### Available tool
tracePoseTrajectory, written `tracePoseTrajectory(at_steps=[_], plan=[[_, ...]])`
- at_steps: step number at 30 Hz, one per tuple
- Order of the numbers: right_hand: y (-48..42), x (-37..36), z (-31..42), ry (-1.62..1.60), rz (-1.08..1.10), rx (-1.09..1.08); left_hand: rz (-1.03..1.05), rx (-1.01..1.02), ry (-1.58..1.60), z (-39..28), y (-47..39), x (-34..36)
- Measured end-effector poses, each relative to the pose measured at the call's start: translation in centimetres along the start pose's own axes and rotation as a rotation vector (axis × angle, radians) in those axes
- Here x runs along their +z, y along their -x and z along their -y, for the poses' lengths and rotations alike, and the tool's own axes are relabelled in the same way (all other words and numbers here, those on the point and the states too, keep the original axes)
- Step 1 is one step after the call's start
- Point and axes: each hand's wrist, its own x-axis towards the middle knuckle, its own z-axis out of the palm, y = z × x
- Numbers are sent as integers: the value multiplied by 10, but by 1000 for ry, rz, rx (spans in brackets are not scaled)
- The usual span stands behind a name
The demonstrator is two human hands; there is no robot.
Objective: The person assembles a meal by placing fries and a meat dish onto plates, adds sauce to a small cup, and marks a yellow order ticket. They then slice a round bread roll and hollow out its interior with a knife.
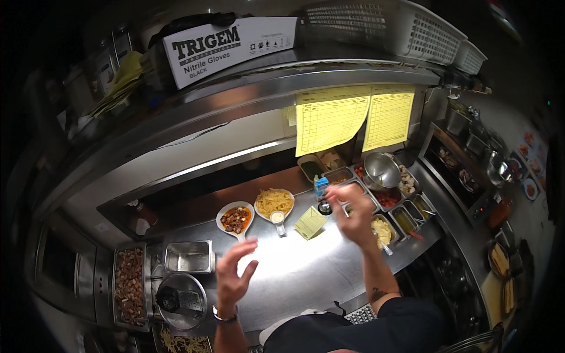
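My left hand (235,276) is raised over the left part of the steel counter (282,273), fingers apart and holding nothing. A white long-handled dish of meat pieces in orange sauce (235,219) lies just beyond it. To that dish's right, French fries (273,201) fill another white dish, with a small cup of white sauce (277,216) at its near end. My right hand (353,212), blurred, hovers by the ingredient pans with fingers loosely bent; no object shows in it. Near it are a blue carton (321,186) and a folded yellow slip (310,223) standing on the counter.
Two yellow order slips (333,119) hang from the overhead shelf (265,84). A steel bowl (382,171) rests over the pans at right. Left are a pan of chopped meat (129,287), a steel pan (189,257) and a round bowl holding a grater (192,302).
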Motion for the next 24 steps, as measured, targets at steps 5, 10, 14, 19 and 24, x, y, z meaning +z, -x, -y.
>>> tracePoseTrajectory(at_steps=[5, 10, 14, 19, 24], plan=[[-116, -69, 70, 502, -346, -606, 2, 347, -143, -76, -92, 9], [-146, -60, 76, 560, -317, -612, 83, 332, -163, -89, -82, 17], [-152, -31, 80, 593, -361, -684, 72, 201, -175, -72, -52, 2], [-161, 37, 96, 604, -410, -870, -39, 121, -148, -60, -29, -33], [-158, 100, 137, 554, -401, -905, -214, 183, -103, -60, -33, -80]])
